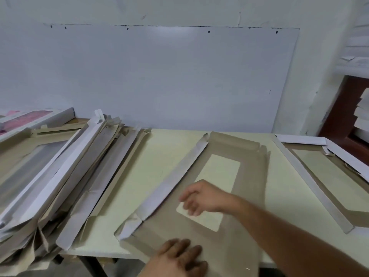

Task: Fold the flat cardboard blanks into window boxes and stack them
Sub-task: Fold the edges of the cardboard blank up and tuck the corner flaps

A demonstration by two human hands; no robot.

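A brown cardboard blank with a rectangular window lies flat on the pale table, its left side flap folded up, white face showing. The left hand presses flat on the blank's near edge at six o'clock; the right hand hovers over the window, fingers loosely spread — blurred. At nine o'clock sits a heap of blanks; at three o'clock, a partly folded box.

Brown cardboard blank on pale yellow table
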